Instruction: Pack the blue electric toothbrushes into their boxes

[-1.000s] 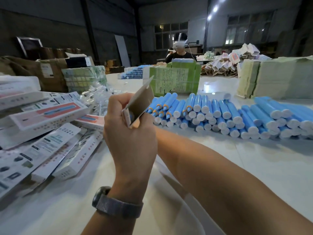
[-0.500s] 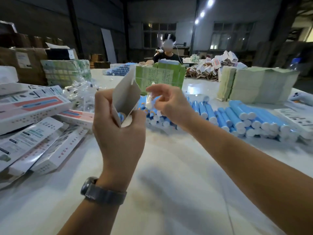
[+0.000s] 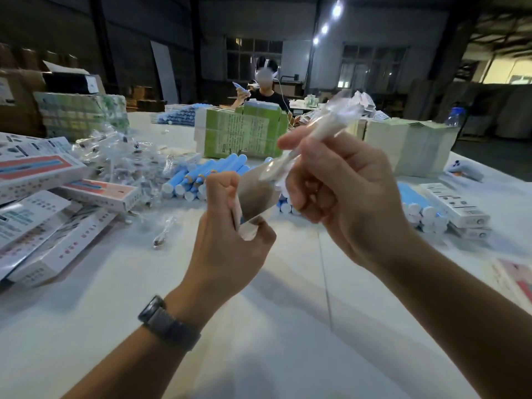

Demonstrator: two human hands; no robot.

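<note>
Change: right hand point(image 3: 339, 197) has come in from over the toothbrushes to just beside the box mouth, bringing a bagged brush head; camera swung right.
Worktop point(image 3: 259, 341): white, carries everything.
Leaflet stacks point(image 3: 241, 133): green-white blocks at the far side, behind the toothbrushes.
Packed boxes point(image 3: 43, 180): piled at left, more at right edge.
Toothbrushes point(image 3: 198, 175): blue handles with white ends, lying in rows mid-worktop, partly hidden behind both hands.
Bag pile point(image 3: 121, 156): clear bagged brush heads, between packed boxes and toothbrushes.
Left hand point(image 3: 227, 240): fingers curled round the open box point(image 3: 256, 197), held above the worktop, flap up.
Right hand: pinches the brush head point(image 3: 319, 131) in its clear bag, lower end at the box opening.
Watch point(image 3: 167, 323): on left wrist.
</note>
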